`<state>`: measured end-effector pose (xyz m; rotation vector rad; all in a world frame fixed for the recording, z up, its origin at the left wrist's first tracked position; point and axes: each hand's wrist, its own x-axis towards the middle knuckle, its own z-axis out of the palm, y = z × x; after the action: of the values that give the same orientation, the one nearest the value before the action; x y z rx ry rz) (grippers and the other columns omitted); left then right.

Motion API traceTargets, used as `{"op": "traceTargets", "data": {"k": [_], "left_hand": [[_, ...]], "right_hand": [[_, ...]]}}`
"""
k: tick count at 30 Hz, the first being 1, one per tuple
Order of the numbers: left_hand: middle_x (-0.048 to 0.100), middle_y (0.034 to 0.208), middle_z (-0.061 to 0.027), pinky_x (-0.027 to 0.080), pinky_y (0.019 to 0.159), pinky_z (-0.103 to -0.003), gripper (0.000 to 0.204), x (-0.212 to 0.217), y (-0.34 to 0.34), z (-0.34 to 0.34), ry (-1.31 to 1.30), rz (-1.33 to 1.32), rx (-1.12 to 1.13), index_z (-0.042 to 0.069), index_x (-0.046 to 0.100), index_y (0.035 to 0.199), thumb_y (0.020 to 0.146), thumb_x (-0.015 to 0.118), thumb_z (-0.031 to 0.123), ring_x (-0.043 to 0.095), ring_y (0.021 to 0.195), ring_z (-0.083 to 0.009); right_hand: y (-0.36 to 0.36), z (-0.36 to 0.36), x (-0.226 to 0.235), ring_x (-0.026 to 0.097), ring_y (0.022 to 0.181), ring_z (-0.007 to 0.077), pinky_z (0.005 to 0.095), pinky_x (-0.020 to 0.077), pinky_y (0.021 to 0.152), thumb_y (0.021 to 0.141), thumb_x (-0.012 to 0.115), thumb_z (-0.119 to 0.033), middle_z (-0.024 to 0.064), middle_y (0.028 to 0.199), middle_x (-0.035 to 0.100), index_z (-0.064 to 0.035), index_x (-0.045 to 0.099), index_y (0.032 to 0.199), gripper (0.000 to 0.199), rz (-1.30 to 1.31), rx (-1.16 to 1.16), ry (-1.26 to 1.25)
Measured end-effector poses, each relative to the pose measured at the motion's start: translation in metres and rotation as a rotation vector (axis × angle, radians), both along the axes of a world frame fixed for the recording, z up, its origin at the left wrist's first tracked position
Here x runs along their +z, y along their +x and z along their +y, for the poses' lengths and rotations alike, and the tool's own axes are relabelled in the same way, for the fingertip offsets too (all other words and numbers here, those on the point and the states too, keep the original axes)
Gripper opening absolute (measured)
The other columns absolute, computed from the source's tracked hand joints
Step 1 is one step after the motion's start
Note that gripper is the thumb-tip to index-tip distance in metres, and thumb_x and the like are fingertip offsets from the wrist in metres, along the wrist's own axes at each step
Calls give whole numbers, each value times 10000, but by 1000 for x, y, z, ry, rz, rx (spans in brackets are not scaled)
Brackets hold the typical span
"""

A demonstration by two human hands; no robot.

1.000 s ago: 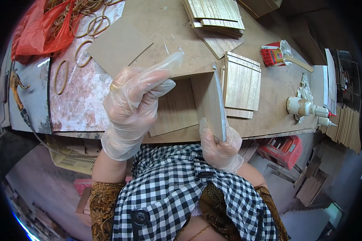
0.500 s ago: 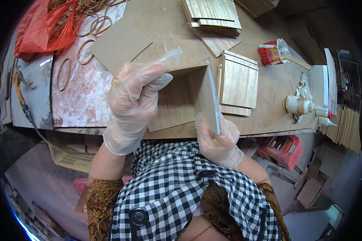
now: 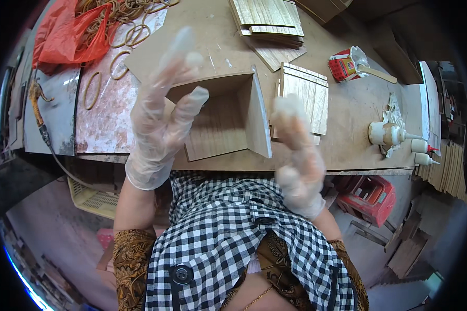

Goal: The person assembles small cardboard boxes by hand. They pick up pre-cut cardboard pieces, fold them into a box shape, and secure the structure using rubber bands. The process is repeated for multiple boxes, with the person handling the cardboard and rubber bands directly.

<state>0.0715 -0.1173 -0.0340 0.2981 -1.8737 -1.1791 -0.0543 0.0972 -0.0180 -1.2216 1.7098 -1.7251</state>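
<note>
A partly assembled wooden box (image 3: pixel 217 132) sits on the workbench in front of me, its back, right side and floor showing. My left hand (image 3: pixel 163 114), in a clear plastic glove, is open over the box's left edge and hides that side; I cannot tell whether it touches. Its fingers are spread. My right hand (image 3: pixel 302 160), gloved too, is open to the right of the box, apart from it, with the stretched fingers smeared by motion. Just beyond those fingertips lies a stack of grooved wooden panels (image 3: pixel 308 98).
More grooved panels (image 3: pixel 272 18) are piled farther back. Rubber bands (image 3: pixel 92 90) and a red plastic bag (image 3: pixel 72 39) lie at left, beside a hooked tool (image 3: pixel 36 103). At right are a red tub (image 3: pixel 342 66) with a wooden stick (image 3: pixel 378 73) and glue bottles (image 3: pixel 386 133).
Both hands have let go of the box, which now rests on the bench. My right hand has moved right, away from its side panel; my left hand's fingers have spread apart.
</note>
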Motion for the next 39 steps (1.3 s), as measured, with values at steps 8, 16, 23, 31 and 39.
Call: {"op": "traceTargets", "data": {"k": [8,16,23,31,39], "left_hand": [[385,1535,-189,436,1064,-486,682,19,9,-5,-34,56,149,113,376,1510,972,570,483,539,1271,-346],[357,1532,-220,418,1075,-516,626,7,12,1,-106,76,119,92,364,1497,981,566,382,502,1296,-373],[380,1511,-222,374,1101,-515,612,11,18,16,-62,88,119,59,346,1493,983,574,310,467,1330,-388],[545,1364,-231,366,1101,-489,506,36,30,42,-195,-8,224,-5,489,1387,962,581,254,507,1291,-352],[586,1323,-203,449,1016,-438,677,59,50,54,-126,-101,-51,-29,468,1399,857,741,271,576,1199,-316]], "right_hand": [[-84,2,20,288,1459,383,476,265,1193,597,904,-211,162,1579,320,-26,223,1545,1182,742,-157,457],[-115,-17,27,318,1435,400,497,226,1210,514,913,-389,172,1570,316,-137,121,1583,1354,883,159,910],[-123,-16,32,440,1338,401,489,335,1139,562,882,-338,198,1460,463,-171,118,1589,1292,866,201,789],[-133,-24,41,508,1266,413,468,391,1101,505,899,-319,204,1374,549,-159,137,1587,1333,756,172,841],[-102,-21,81,499,1316,339,446,380,1115,483,937,-520,203,1436,497,-73,160,1575,1414,896,37,86]]}}
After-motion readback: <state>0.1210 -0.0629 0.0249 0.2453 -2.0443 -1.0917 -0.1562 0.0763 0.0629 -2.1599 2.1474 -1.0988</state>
